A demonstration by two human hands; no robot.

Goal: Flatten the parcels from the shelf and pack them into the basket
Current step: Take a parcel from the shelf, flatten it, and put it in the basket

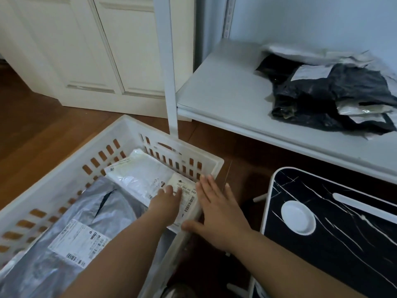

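A white slotted basket (71, 166) sits on the wooden floor at lower left. Inside lie a large grey parcel (64, 229) with a label and, at the far right corner, a white parcel (139, 177) with a barcode label. My left hand (165, 203) presses flat on the white parcel with straight fingers. My right hand (217, 209) lies flat over the basket's right rim beside that parcel, fingers straight, thumb against the rim. On the white shelf (225, 93) to the right rests a pile of black and white parcels (330, 93).
A white shelf post (169, 82) rises just behind the basket. White panelled doors (96, 50) stand at the back left. A black marbled folding tray table (335, 229) with a white round cup holder lies on the floor under the shelf.
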